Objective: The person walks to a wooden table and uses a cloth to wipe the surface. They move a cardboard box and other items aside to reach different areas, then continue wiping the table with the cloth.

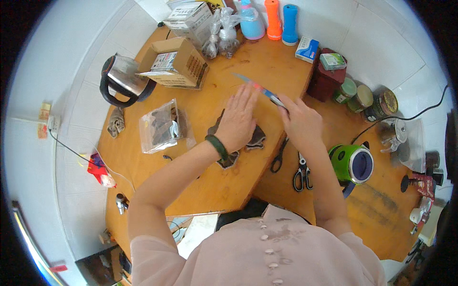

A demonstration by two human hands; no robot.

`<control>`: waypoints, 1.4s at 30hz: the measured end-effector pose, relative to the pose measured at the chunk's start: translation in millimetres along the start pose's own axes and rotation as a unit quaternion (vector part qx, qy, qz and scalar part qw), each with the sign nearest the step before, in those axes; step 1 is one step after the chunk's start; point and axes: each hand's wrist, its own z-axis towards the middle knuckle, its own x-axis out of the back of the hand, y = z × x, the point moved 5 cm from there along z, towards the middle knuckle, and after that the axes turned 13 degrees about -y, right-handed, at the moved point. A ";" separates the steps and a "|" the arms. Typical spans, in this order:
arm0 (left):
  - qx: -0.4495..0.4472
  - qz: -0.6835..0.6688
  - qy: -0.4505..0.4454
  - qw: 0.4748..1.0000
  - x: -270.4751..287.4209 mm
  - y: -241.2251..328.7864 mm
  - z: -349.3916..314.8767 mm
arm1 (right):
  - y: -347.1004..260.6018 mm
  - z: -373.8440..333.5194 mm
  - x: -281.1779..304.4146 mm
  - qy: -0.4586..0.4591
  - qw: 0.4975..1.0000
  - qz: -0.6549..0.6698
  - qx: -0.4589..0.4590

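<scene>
My left hand (238, 117) lies with fingers stretched out over a dark grey-brown crumpled piece (257, 137) that looks like cloth. The palm hides most of this piece; its edges stick out on both sides. A green band circles my left wrist. In my right hand (301, 123) is a slim knife-like tool (272, 97), with a pale blue tapered end, a reddish middle and a dark blue part near my grip. It points away to the far left, passing by my left fingertips; I cannot tell whether they touch it.
A clear plastic box (160, 127) with dark contents stands left of my hands. Beyond it are an open carton (191, 66) and a kettle (126, 76). Black-handled scissors (301, 176) and a green appliance (350, 163) lie at right, with jars (361, 97) behind.
</scene>
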 end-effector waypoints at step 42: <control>0.135 -0.055 -0.053 0.988 -36.4 -67.2 50.1 | -11.2 119.2 -23.1 -0.108 0.982 -0.119 0.094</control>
